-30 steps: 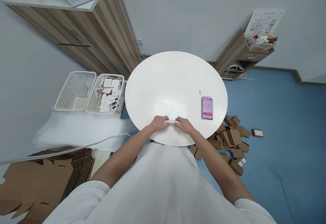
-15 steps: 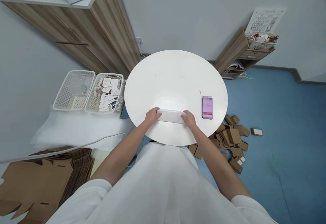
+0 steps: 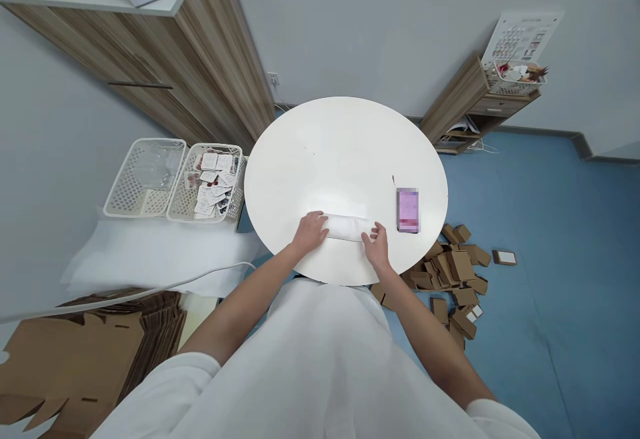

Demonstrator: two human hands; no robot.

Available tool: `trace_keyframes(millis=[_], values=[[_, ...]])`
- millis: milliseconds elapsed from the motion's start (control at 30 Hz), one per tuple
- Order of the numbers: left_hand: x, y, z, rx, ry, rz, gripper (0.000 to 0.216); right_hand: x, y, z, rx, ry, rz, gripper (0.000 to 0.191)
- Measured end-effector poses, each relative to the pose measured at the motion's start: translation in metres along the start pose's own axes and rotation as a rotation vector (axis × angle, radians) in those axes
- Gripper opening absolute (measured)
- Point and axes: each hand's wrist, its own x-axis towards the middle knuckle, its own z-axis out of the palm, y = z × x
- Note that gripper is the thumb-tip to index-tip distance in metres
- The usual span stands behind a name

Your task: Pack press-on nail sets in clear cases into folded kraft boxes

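Observation:
A narrow folded white cloth (image 3: 346, 227) lies on the near part of the round white table (image 3: 345, 139). My left hand (image 3: 311, 232) rests on the cloth's left end with its fingers lying flat. At the cloth's right end my right hand (image 3: 377, 246) presses down, fingers spread. A phone (image 3: 408, 210) with a pink screen lies on the table just to the right of my right hand.
Two white baskets (image 3: 173, 179) stand left of the table, one holding several printed cards. Small brown cardboard boxes (image 3: 453, 276) litter the blue floor at the right. Flat cardboard sheets (image 3: 85, 352) lie at the lower left. Wooden cabinets (image 3: 200, 72) stand along the wall.
My hands moved apart along the cloth, stretching it into a strip, then flattened from gripping its ends to pressing on it. The cloth now lies a little farther from the table's edge.

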Motion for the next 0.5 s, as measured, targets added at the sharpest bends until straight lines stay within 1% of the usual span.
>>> trace_keyframes(millis=[67,133,167,233,300,400,500], values=[[-0.004,0.013,0.007,0.026,-0.077,0.143,0.036,-0.018,0.006,0.008,0.094,-0.091,0.132,0.060],[-0.007,0.022,0.014,0.064,-0.121,0.194,0.039,-0.031,0.009,0.018,0.255,-0.152,0.229,0.061],[-0.009,0.025,0.016,0.083,-0.133,0.194,0.041,-0.035,0.010,0.023,0.347,-0.142,0.270,0.063],[-0.011,0.026,0.020,0.109,-0.144,0.180,0.045,-0.035,0.007,0.032,0.520,-0.058,0.335,0.069],[-0.011,0.024,0.021,0.119,-0.154,0.185,0.048,-0.027,0.000,0.036,0.629,0.055,0.376,0.077],[-0.011,0.022,0.020,0.119,-0.168,0.192,0.049,-0.010,-0.009,0.035,0.645,0.153,0.424,0.088],[-0.009,0.022,0.019,0.109,-0.177,0.183,0.049,0.009,-0.014,0.028,0.599,0.152,0.449,0.090]])
